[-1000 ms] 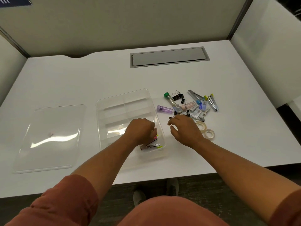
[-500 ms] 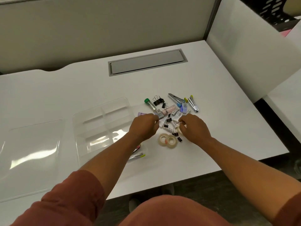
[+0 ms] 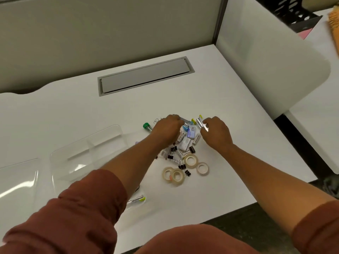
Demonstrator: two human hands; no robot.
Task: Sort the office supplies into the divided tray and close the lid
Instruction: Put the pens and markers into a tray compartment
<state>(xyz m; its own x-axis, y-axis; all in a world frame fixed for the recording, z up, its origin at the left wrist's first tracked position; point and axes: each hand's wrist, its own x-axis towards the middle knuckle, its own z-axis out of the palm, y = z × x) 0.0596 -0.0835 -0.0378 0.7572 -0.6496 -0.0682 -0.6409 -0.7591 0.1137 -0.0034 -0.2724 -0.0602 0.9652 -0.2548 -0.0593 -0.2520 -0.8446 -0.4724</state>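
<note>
Both hands reach into the heap of office supplies at the centre of the frame on the white surface. The right hand has its fingers curled around a silver stapler. The left hand lies over the pile with fingers bent down; whether they clamp anything cannot be told. Tape rolls sit just below the heap. The clear divided tray lies at left, its lid at the left edge.
</note>
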